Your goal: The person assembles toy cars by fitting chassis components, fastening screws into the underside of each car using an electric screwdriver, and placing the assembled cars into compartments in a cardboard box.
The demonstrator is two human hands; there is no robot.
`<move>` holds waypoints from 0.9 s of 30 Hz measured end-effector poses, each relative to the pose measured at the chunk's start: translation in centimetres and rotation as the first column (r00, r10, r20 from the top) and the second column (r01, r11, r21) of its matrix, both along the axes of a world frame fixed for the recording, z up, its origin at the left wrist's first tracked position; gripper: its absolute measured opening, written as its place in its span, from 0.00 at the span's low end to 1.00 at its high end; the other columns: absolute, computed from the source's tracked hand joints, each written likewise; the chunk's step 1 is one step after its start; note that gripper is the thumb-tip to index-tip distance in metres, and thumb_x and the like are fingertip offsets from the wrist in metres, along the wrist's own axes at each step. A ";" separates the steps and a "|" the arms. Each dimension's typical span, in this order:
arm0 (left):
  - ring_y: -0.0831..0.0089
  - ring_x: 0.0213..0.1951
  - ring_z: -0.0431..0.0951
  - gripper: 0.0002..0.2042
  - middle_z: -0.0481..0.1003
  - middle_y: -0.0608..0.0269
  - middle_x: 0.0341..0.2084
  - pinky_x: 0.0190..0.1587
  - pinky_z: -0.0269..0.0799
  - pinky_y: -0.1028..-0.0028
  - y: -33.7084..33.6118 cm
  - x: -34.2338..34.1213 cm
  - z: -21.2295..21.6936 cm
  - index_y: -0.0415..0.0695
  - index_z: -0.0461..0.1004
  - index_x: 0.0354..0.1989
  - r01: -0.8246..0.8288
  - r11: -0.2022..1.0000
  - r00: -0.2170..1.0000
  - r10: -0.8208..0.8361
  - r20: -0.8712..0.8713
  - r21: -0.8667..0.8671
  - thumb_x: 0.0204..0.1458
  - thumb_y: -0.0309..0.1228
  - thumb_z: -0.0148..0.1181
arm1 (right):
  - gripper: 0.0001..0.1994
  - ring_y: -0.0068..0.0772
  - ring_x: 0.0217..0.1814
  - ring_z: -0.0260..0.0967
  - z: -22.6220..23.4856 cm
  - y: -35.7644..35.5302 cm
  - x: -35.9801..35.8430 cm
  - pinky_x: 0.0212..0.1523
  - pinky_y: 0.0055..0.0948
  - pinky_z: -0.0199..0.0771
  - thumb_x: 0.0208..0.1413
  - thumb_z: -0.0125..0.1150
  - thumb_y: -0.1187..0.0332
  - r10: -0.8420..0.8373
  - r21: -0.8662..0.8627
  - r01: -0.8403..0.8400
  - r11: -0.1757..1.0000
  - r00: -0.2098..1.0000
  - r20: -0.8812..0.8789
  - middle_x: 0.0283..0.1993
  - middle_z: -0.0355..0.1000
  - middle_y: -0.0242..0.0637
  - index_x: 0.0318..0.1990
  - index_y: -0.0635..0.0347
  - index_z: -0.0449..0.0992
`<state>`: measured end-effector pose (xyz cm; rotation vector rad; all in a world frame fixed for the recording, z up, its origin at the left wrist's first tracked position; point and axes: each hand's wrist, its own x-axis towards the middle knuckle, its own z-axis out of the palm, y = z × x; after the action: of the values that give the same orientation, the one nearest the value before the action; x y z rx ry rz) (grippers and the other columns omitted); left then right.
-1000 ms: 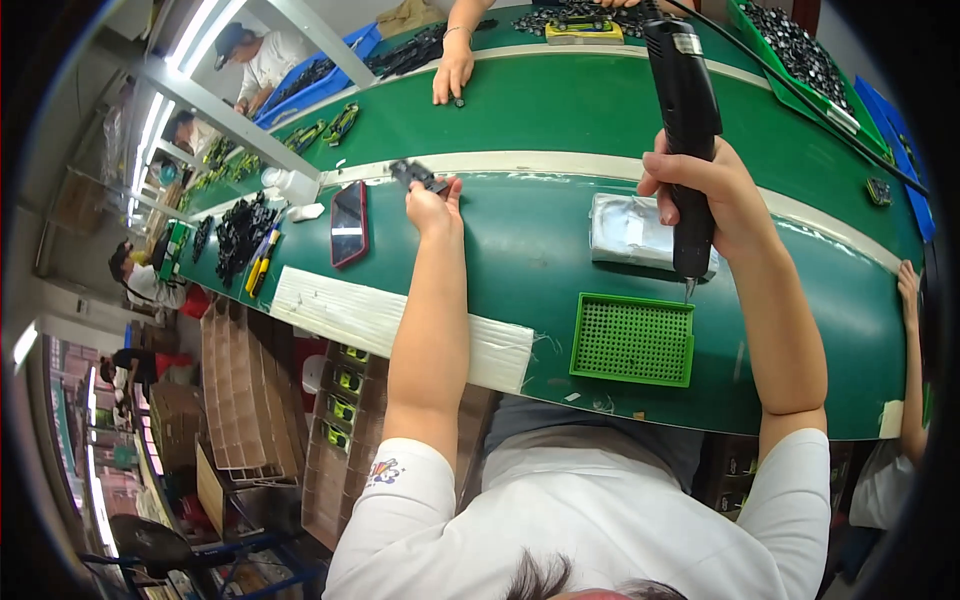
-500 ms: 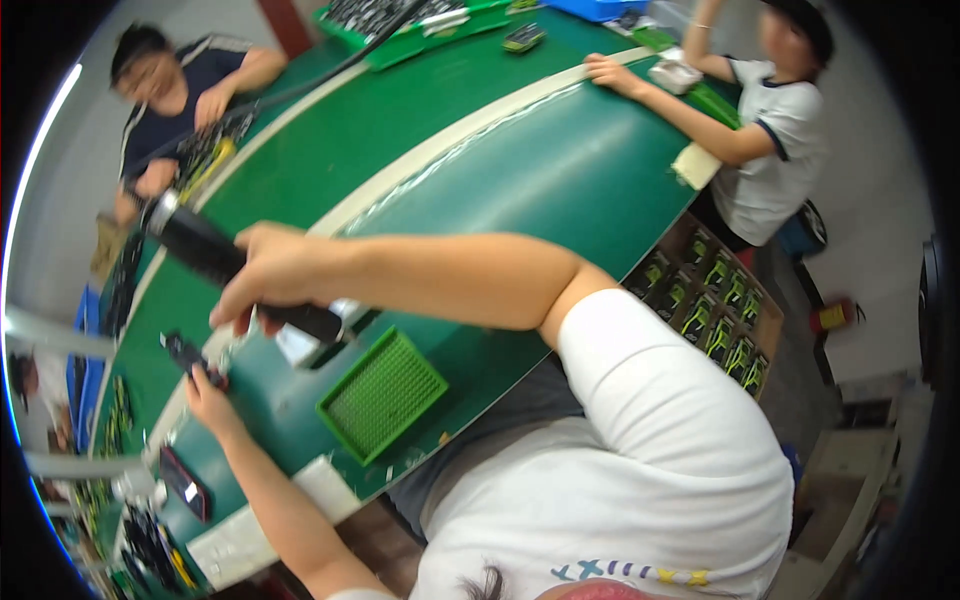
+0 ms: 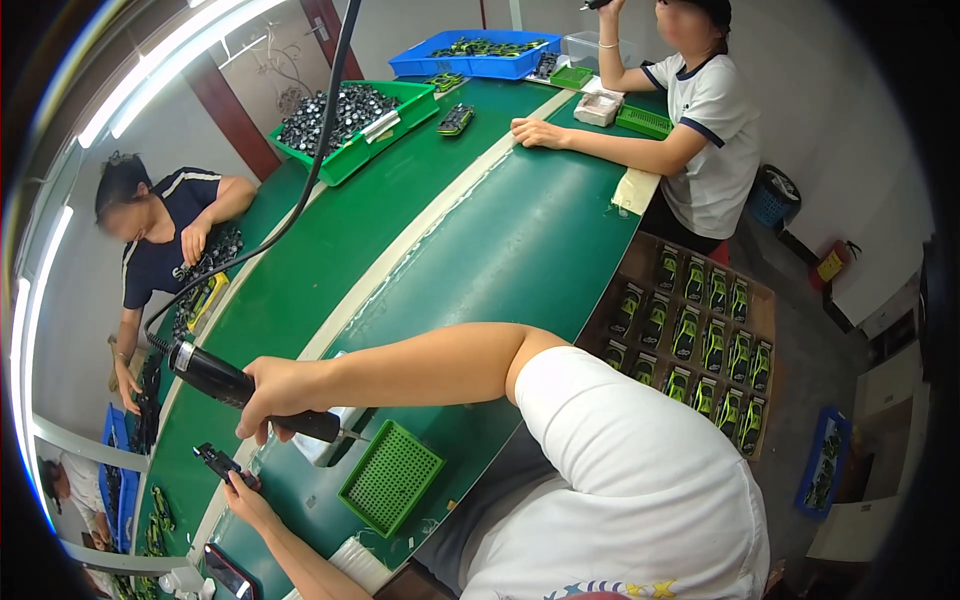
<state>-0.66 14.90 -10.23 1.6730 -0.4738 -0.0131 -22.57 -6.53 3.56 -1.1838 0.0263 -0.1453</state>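
Note:
My right hand [image 3: 282,397] is wrapped round a black corded electric screwdriver [image 3: 209,374]. Its thin bit points to the right, over a white tray or holder [image 3: 322,457] and close to a green perforated basket [image 3: 391,478]. The screwdriver's body partly hides the white holder. Lower left, my left hand [image 3: 246,497] pinches a small black part [image 3: 214,460] just above the green table. What that part is exactly is too small to tell.
A phone-like dark device [image 3: 231,572] lies near my left forearm. The screwdriver's black cord [image 3: 318,150] hangs across the table. Beyond are a green bin [image 3: 400,110] of dark parts and a blue tray [image 3: 520,65]. Packaged tools fill a carton [image 3: 765,300] at right. Two co-workers sit opposite.
The view has tilted up, so the far bins and lights show more. Both hands appear lower in the picture, still holding the screwdriver and the black part.

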 end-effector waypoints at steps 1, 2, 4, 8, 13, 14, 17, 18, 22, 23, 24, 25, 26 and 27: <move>0.81 0.23 0.68 0.13 0.70 0.66 0.23 0.26 0.64 0.81 -0.6 -0.1 -0.1 0.40 0.69 0.36 0.014 1.000 1.000 -0.014 -0.003 0.001 0.61 0.38 0.49 | 0.18 0.28 0.14 0.68 -0.2 -0.3 -0.2 0.15 0.26 0.69 0.40 0.69 0.74 -0.014 0.001 0.014 1.000 1.000 -0.003 0.23 0.74 0.45 0.36 0.67 0.65; 0.81 0.23 0.68 0.13 0.70 0.67 0.23 0.26 0.64 0.81 -1.1 -0.1 -0.1 0.40 0.69 0.36 0.031 1.000 1.000 -0.031 -0.006 0.001 0.61 0.38 0.49 | 0.18 0.28 0.14 0.68 -0.3 -0.7 -0.1 0.14 0.26 0.69 0.40 0.69 0.74 -0.019 0.002 0.019 1.000 1.000 -0.002 0.23 0.74 0.45 0.36 0.67 0.65; 0.81 0.23 0.68 0.13 0.70 0.67 0.23 0.26 0.64 0.81 -2.9 0.0 -0.9 0.40 0.69 0.36 0.072 0.997 0.997 -0.072 -0.017 0.006 0.61 0.38 0.49 | 0.19 0.28 0.14 0.68 -0.7 -2.0 -0.5 0.14 0.26 0.69 0.40 0.69 0.75 -0.048 0.009 0.048 0.999 0.999 -0.009 0.23 0.74 0.45 0.37 0.67 0.65; 0.82 0.23 0.67 0.13 0.70 0.68 0.24 0.26 0.64 0.81 2.2 1.4 0.6 0.40 0.70 0.36 -0.064 0.998 0.998 0.063 0.016 0.019 0.61 0.39 0.50 | 0.19 0.28 0.14 0.68 1.0 0.8 1.5 0.14 0.26 0.69 0.39 0.70 0.74 0.029 -0.005 -0.029 1.000 0.999 0.026 0.23 0.74 0.44 0.36 0.68 0.66; 0.77 0.23 0.67 0.08 0.69 0.68 0.22 0.27 0.64 0.75 0.0 1.0 -0.7 0.42 0.73 0.34 -0.047 0.995 0.994 0.038 0.100 0.086 0.57 0.35 0.55 | 0.17 0.24 0.15 0.67 0.3 -0.8 0.6 0.14 0.22 0.68 0.39 0.70 0.69 -0.039 -0.119 0.042 0.992 0.999 0.028 0.26 0.74 0.40 0.35 0.68 0.72; 0.77 0.22 0.67 0.08 0.70 0.69 0.21 0.26 0.64 0.75 -1.0 0.7 -1.0 0.42 0.73 0.33 -0.034 0.997 0.998 0.029 0.062 0.076 0.56 0.34 0.56 | 0.16 0.23 0.15 0.67 0.4 -1.3 0.0 0.14 0.21 0.68 0.40 0.70 0.68 -0.077 -0.138 0.074 0.988 0.997 -0.017 0.25 0.74 0.40 0.34 0.68 0.72; 0.81 0.22 0.71 0.10 0.72 0.67 0.22 0.26 0.68 0.79 -2.7 -0.5 -1.3 0.39 0.71 0.32 -0.011 0.999 1.000 0.011 0.001 -0.039 0.59 0.34 0.54 | 0.14 0.21 0.14 0.65 0.7 -1.6 -1.3 0.16 0.20 0.67 0.42 0.70 0.69 -0.092 -0.114 0.084 0.990 0.993 -0.071 0.24 0.73 0.41 0.32 0.64 0.70; 0.81 0.22 0.71 0.10 0.73 0.66 0.23 0.25 0.69 0.79 -2.3 -0.4 -1.1 0.38 0.71 0.32 0.008 0.998 1.000 -0.009 -0.023 -0.066 0.59 0.34 0.53 | 0.13 0.22 0.14 0.65 1.0 -1.4 -1.2 0.16 0.20 0.67 0.42 0.70 0.70 -0.088 -0.097 0.081 0.992 0.994 -0.072 0.24 0.73 0.41 0.30 0.62 0.69; 0.81 0.22 0.71 0.10 0.73 0.66 0.22 0.25 0.69 0.80 0.5 -0.7 -0.5 0.38 0.71 0.32 -0.067 0.995 0.997 0.064 -0.034 -0.079 0.59 0.33 0.53 | 0.13 0.22 0.15 0.66 0.3 0.0 0.2 0.17 0.20 0.67 0.43 0.70 0.70 -0.022 -0.068 0.017 0.998 0.997 -0.072 0.25 0.73 0.43 0.30 0.61 0.68; 0.81 0.22 0.70 0.10 0.72 0.66 0.22 0.24 0.69 0.80 0.6 -0.9 -0.4 0.38 0.71 0.32 -0.095 0.994 0.995 0.093 -0.029 -0.053 0.59 0.33 0.52 | 0.14 0.23 0.15 0.66 0.1 0.3 0.3 0.17 0.20 0.66 0.43 0.70 0.69 -0.006 -0.064 0.002 0.998 0.997 -0.071 0.25 0.73 0.43 0.31 0.62 0.68; 0.81 0.22 0.70 0.10 0.73 0.66 0.22 0.24 0.69 0.80 0.2 -0.9 -0.3 0.37 0.71 0.32 -0.087 0.995 0.996 0.087 -0.018 -0.042 0.59 0.33 0.52 | 0.14 0.23 0.15 0.66 0.2 0.0 0.2 0.17 0.20 0.66 0.43 0.70 0.70 -0.020 -0.072 0.013 0.997 0.996 -0.084 0.25 0.73 0.43 0.31 0.61 0.68; 0.81 0.22 0.70 0.10 0.73 0.65 0.22 0.24 0.69 0.80 -0.3 -0.9 -0.3 0.37 0.71 0.32 -0.080 0.996 0.997 0.080 -0.007 -0.027 0.59 0.33 0.52 | 0.14 0.23 0.15 0.66 0.4 -0.3 0.0 0.17 0.20 0.66 0.43 0.70 0.70 -0.033 -0.078 0.025 0.997 0.995 -0.097 0.25 0.73 0.43 0.31 0.61 0.68; 0.81 0.22 0.70 0.10 0.73 0.65 0.22 0.24 0.69 0.80 -0.2 -0.8 -0.4 0.37 0.71 0.32 -0.085 0.996 0.996 0.084 -0.013 -0.026 0.59 0.33 0.52 | 0.14 0.23 0.15 0.66 0.4 0.0 -0.1 0.17 0.20 0.66 0.43 0.70 0.70 -0.028 -0.078 0.020 0.997 0.994 -0.103 0.25 0.73 0.43 0.31 0.61 0.68; 0.81 0.22 0.71 0.11 0.73 0.65 0.23 0.25 0.69 0.80 -0.2 -0.6 -0.5 0.38 0.71 0.32 -0.072 0.997 0.997 0.072 -0.011 -0.041 0.60 0.34 0.52 | 0.14 0.23 0.15 0.66 0.6 0.1 -0.1 0.17 0.20 0.66 0.43 0.70 0.70 -0.032 -0.082 0.024 0.996 0.995 -0.096 0.25 0.73 0.44 0.31 0.61 0.68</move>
<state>-1.21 14.74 -10.69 1.6473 -0.4042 0.0416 -22.63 -6.45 4.13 -1.2714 0.1240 -0.1138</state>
